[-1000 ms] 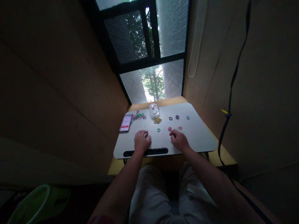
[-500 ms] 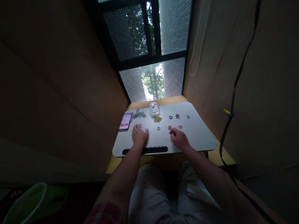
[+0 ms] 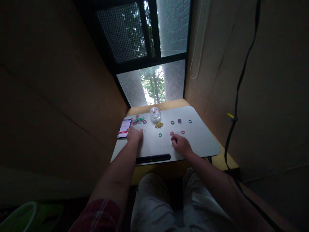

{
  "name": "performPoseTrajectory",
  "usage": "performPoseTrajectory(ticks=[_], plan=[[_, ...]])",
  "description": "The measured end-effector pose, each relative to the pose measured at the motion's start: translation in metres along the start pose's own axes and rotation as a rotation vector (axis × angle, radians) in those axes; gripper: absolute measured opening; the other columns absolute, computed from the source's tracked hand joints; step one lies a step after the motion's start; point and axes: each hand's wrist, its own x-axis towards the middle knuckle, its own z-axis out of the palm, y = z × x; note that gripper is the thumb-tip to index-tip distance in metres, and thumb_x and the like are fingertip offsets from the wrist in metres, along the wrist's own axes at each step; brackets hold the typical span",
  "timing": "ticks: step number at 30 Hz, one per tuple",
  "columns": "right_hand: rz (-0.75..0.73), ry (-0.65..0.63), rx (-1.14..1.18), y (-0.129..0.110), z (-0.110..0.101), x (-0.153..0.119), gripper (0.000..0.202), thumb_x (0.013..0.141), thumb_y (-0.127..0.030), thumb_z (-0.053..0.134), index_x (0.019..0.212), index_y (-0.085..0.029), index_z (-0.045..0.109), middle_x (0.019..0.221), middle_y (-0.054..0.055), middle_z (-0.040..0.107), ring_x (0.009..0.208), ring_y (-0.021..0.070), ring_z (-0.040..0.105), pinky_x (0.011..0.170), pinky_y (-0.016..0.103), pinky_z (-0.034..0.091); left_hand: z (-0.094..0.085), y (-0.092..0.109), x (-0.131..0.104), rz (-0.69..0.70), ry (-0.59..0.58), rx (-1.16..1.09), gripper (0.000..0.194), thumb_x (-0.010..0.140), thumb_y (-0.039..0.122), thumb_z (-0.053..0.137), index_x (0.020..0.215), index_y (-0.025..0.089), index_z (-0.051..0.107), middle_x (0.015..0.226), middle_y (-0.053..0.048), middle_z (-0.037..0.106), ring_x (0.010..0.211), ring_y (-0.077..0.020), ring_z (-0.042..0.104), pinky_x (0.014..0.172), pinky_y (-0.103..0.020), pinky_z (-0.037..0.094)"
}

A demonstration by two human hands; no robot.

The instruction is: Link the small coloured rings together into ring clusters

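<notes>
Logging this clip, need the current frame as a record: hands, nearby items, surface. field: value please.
left hand: extended, fingertips by the phone's right edge; contact unclear
right hand: fingers curled, just nearer the wearer than the pink rings; grip unclear
phone: screen lit, left side of the board
mixed ring pile: multicolored, right of the phone
gold ring pile: in front of the clear jar
surface: white board, black strip along its near edge

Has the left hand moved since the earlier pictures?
Yes: the left hand moved leftward and forward, away from the black strip and toward the phone.
</notes>
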Motion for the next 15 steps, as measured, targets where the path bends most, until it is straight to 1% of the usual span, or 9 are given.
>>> performPoseTrajectory(ticks=[3, 7, 10, 13, 15], plan=[[0.000, -0.002, -0.016, -0.001, -0.001, 0.000, 0.017, 0.078, -0.019, 0.047, 0.080, -0.023, 0.063, 0.076, 0.001, 0.069, 0.065, 0.0153, 0.058, 0.062, 0.024, 0.035, -0.002, 0.003, 0.010, -0.069, -0.025, 0.062, 0.080, 0.069, 0.055, 0.060, 0.134, 0.012, 0.040, 0.135, -0.028, 0.039, 0.113, -0.0409, 0.053, 0.084, -0.049, 0.046], [0.000, -0.001, -0.012, -0.001, -0.001, 0.000, 0.017, 0.078, -0.019, 0.046, 0.081, -0.023, 0.063, 0.076, 0.001, 0.069, 0.066, 0.0154, 0.059, 0.063, 0.024, 0.037, -0.004, 0.004, 0.018, -0.092, -0.052, 0.095, 0.078, 0.069, 0.056, 0.059, 0.131, 0.011, 0.044, 0.134, -0.027, 0.040, 0.110, -0.0396, 0.055, 0.085, -0.048, 0.047], [0.000, -0.002, -0.016, -0.001, -0.001, 0.000, 0.018, 0.078, -0.019, 0.047, 0.081, -0.023, 0.063, 0.079, 0.001, 0.070, 0.068, 0.0155, 0.060, 0.064, 0.024, 0.038, -0.006, 0.004, 0.018, -0.053, -0.065, 0.140, 0.073, 0.071, 0.057, 0.055, 0.127, 0.009, 0.049, 0.130, -0.027, 0.045, 0.110, -0.0372, 0.055, 0.089, -0.045, 0.046], [-0.002, 0.000, -0.020, -0.001, 0.000, 0.000, 0.017, 0.078, -0.018, 0.047, 0.081, -0.023, 0.063, 0.085, 0.001, 0.071, 0.071, 0.0158, 0.061, 0.065, 0.024, 0.039, -0.006, 0.003, 0.015, -0.008, -0.049, 0.153, 0.070, 0.073, 0.057, 0.053, 0.122, 0.007, 0.053, 0.127, -0.027, 0.048, 0.106, -0.0359, 0.058, 0.088, -0.044, 0.046], [-0.009, 0.004, -0.025, 0.000, 0.001, 0.000, 0.017, 0.079, -0.019, 0.046, 0.081, -0.024, 0.063, 0.086, 0.001, 0.071, 0.072, 0.0162, 0.062, 0.065, 0.024, 0.039, -0.005, 0.000, 0.010, 0.019, -0.025, 0.149, 0.067, 0.074, 0.056, 0.053, 0.121, 0.009, 0.055, 0.126, -0.026, 0.048, 0.105, -0.0357, 0.058, 0.086, -0.043, 0.047]])
